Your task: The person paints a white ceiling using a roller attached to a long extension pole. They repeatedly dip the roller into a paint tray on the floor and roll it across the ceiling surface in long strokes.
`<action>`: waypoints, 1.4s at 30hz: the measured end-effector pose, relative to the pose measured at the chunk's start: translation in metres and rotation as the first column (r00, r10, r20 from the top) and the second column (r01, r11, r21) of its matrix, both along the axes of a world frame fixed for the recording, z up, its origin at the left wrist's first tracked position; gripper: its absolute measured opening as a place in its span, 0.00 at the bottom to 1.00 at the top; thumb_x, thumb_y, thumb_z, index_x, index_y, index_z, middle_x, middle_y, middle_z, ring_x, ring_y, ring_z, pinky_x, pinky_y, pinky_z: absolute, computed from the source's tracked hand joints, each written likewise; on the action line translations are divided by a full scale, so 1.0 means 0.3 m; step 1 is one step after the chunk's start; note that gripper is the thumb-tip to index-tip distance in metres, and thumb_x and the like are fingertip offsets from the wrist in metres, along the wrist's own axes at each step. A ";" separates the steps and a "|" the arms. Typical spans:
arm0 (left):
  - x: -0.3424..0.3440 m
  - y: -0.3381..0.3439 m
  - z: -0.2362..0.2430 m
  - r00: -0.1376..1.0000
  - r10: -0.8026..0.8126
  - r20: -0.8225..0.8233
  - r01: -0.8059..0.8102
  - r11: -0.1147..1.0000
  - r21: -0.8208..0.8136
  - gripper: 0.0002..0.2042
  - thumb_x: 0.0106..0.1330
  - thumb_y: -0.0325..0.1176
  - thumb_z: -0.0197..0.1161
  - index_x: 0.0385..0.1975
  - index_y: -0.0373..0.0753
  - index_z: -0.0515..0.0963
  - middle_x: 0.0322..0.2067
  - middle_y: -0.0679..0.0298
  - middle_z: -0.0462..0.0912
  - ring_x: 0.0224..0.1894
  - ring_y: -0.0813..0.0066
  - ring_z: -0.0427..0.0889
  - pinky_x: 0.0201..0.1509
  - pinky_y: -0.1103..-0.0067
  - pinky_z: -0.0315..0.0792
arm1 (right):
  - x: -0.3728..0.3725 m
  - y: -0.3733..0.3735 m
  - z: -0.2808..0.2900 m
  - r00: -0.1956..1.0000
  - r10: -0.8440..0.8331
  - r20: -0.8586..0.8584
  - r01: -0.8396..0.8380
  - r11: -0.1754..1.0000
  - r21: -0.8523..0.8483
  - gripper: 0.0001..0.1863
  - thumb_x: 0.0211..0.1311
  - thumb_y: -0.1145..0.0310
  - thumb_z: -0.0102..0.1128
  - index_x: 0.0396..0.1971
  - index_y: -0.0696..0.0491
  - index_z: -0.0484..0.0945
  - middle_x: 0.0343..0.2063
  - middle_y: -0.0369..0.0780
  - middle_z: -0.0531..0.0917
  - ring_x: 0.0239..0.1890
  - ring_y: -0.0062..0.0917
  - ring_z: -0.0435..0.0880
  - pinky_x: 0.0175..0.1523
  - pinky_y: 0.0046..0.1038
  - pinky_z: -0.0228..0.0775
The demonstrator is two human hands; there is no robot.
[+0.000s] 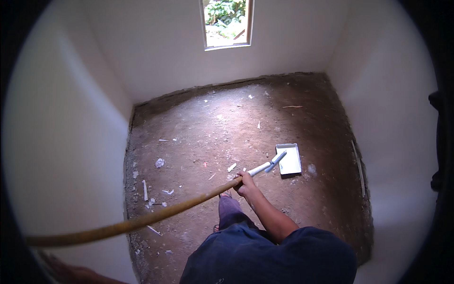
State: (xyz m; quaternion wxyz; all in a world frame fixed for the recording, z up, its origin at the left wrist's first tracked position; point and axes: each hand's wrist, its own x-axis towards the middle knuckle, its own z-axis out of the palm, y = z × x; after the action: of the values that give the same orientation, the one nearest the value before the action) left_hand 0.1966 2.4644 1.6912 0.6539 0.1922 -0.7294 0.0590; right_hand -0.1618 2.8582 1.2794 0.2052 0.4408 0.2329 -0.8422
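A long wooden pole runs from the far left edge toward the middle, with a paint roller at its right end. My right hand is wrapped round the pole close to the roller's pale handle. The roller head lies over the left side of a paint tray holding white paint; whether it touches the paint I cannot tell. Down at the lower left, my left hand is just below the pole, dim and partly blurred, its fingers seemingly stretched out beside the left wall and apart from the pole.
Pale walls stand at the left, back and right. A small window opens in the back wall. Scraps and a crumpled clear plastic piece litter the brown dirt floor. A thin strip lies along the right wall.
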 end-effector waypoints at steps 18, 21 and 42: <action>-1.105 1.552 0.048 -0.340 -0.592 -0.731 0.724 -0.660 0.198 0.12 0.80 0.42 0.58 0.49 0.40 0.76 0.31 0.71 0.77 0.30 0.87 0.75 0.32 0.85 0.74 | 0.387 0.733 0.354 0.853 0.429 -0.298 -0.254 0.839 0.481 0.36 0.74 0.31 0.46 0.52 0.51 0.81 0.28 0.38 0.83 0.27 0.28 0.87 0.29 0.27 0.78; -1.110 1.981 0.042 -0.463 -0.675 -0.575 0.622 -0.709 0.331 0.12 0.77 0.40 0.62 0.38 0.37 0.76 0.27 0.68 0.80 0.28 0.84 0.77 0.30 0.79 0.74 | 0.511 0.933 0.544 0.230 0.965 -0.128 0.234 0.073 0.970 0.20 0.71 0.52 0.64 0.46 0.55 0.86 0.34 0.44 0.88 0.35 0.41 0.89 0.38 0.38 0.81; -0.652 3.027 -0.632 -0.931 -0.189 0.312 0.365 -0.458 0.811 0.31 0.67 0.51 0.67 0.67 0.45 0.72 0.59 0.51 0.79 0.58 0.47 0.81 0.57 0.58 0.78 | 0.953 2.044 0.343 0.540 0.834 0.113 -0.069 -0.089 0.994 0.27 0.67 0.52 0.66 0.56 0.55 0.74 0.40 0.46 0.85 0.42 0.37 0.86 0.45 0.40 0.79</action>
State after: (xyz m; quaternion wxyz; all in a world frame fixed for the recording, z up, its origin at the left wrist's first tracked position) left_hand 0.0011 3.3726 1.5015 -0.1868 -0.6754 -0.6001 -0.3858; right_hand 0.1241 3.4714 1.3822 0.0885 0.0566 0.9031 -0.4164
